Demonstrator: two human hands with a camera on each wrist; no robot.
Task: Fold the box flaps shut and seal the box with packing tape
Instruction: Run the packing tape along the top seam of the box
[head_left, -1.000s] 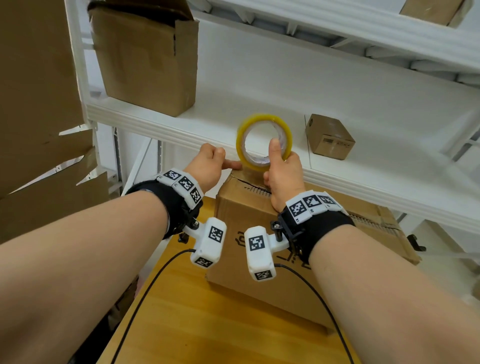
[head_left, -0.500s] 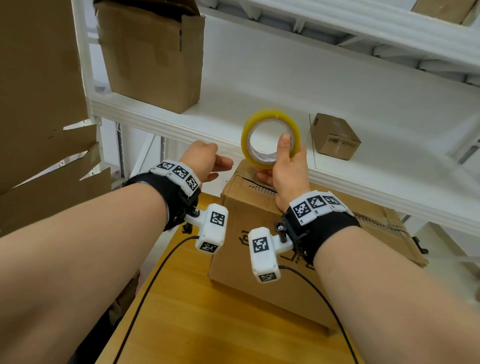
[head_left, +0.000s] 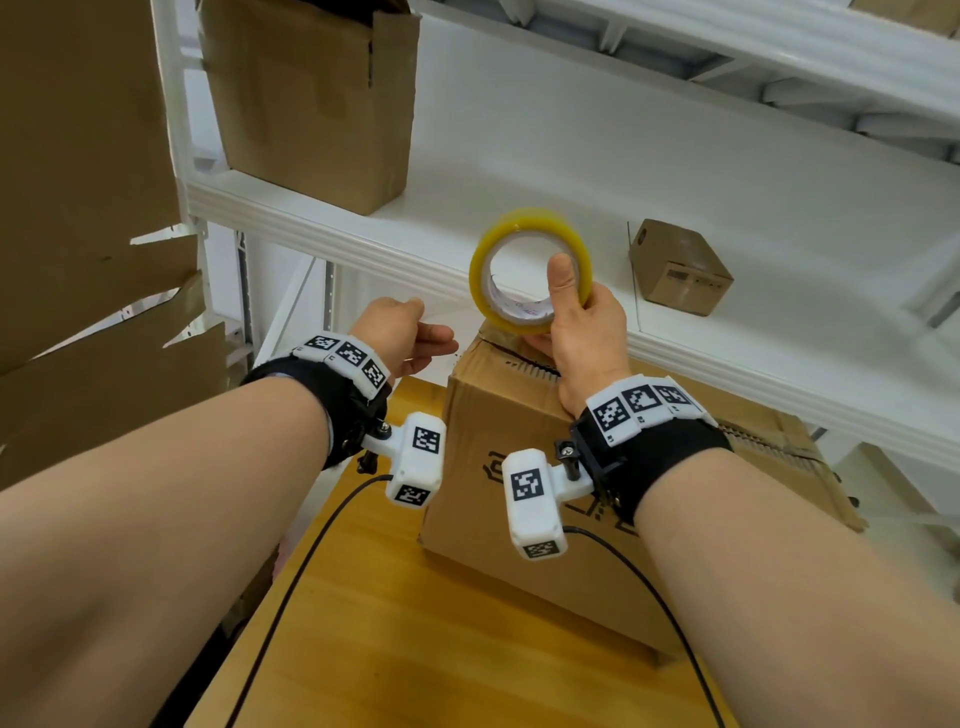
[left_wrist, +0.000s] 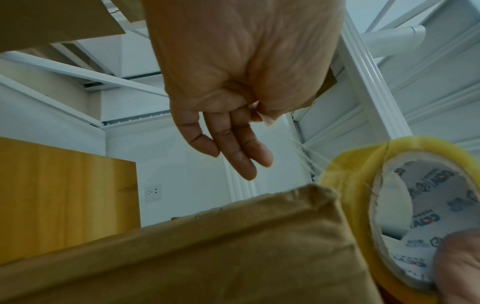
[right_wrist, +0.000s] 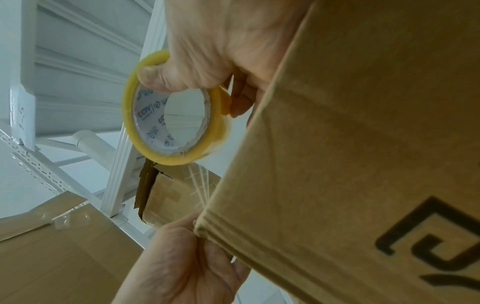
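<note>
A brown cardboard box (head_left: 519, 415) lies on the wooden table (head_left: 415, 649) with its flaps folded down. My right hand (head_left: 576, 322) grips a yellow roll of clear packing tape (head_left: 480, 270) just above the box's far left corner, thumb through the core. My left hand (head_left: 410, 332) is a short way left of the roll. In the left wrist view its thumb and forefinger (left_wrist: 259, 117) pinch together while the other fingers hang straight. A faint clear strip of tape (right_wrist: 200, 181) runs from the roll (right_wrist: 130, 107) towards the left hand (right_wrist: 187, 257).
A white shelf (head_left: 363, 239) runs just behind and above the box. It carries an open carton (head_left: 311, 104) and a small box (head_left: 680, 270). Flattened cardboard (head_left: 78, 208) stands at the left. Two black cables trail over the table.
My left hand has drawn away from the roll to the left. My right hand has kept its grip and lifted the roll slightly.
</note>
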